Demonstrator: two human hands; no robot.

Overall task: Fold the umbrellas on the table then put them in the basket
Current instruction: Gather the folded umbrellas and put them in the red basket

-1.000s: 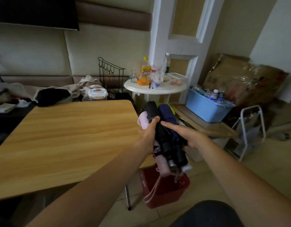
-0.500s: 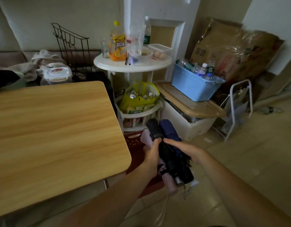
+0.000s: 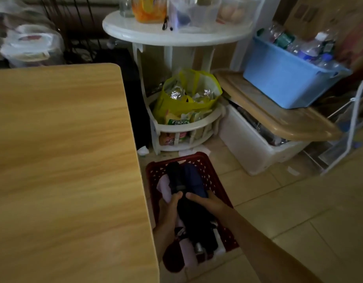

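Three folded umbrellas in one red basket (image 3: pixel 214 180).
Held pink umbrella (image 3: pixel 163 187), black umbrella (image 3: pixel 176 176) and navy umbrella (image 3: pixel 193 180) together, left hand (image 3: pixel 168 207) and right hand (image 3: pixel 207 202) with fingers curled round the bundle.

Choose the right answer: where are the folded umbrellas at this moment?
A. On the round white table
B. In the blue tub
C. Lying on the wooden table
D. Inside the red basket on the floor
D: both the left hand and the right hand hold the bundle of umbrellas down within the walls of the red basket, which stands on the floor.
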